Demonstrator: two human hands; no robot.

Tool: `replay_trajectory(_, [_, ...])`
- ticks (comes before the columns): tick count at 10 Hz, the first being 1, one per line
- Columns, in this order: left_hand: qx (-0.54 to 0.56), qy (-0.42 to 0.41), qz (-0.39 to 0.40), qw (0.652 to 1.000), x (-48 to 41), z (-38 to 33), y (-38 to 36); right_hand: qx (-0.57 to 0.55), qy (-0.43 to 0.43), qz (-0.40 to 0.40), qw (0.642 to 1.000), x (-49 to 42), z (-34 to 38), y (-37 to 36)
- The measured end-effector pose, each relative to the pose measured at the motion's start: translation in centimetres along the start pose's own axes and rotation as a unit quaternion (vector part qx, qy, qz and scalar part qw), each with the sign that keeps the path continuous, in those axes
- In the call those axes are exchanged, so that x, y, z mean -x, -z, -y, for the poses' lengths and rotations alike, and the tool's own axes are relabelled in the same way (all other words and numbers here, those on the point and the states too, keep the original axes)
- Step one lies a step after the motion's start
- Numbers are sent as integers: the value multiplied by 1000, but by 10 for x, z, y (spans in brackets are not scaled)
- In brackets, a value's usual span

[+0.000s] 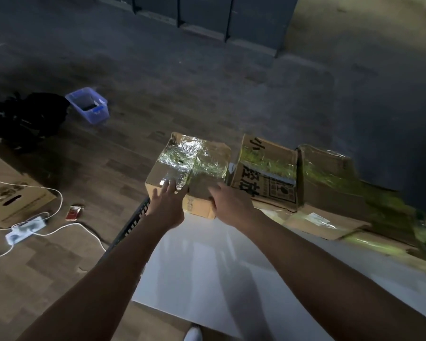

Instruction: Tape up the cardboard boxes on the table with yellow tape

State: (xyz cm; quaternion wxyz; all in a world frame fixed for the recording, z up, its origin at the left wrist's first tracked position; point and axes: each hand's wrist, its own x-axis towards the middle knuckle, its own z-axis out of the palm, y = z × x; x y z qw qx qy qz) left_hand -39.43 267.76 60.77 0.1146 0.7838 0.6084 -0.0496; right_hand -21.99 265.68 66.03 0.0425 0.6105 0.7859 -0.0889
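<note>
Two hands (left [166, 205], right [231, 205]) touch crinkly-taped cardboard box [202, 187].

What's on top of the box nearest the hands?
Glossy crinkled tape lies across the box; the left hand rests fingers on it, the right hand at its near edge. Contents hidden.
</note>
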Motion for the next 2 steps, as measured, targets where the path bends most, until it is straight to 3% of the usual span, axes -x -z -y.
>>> replay_trajectory(1, [40,25,-13,999,1,-20,19,-84,-21,-94,992,10,-3,11])
replay_trajectory(2, [122,-12,-71,990,-3,-42,38,-167,-95,-144,971,20,-16,27])
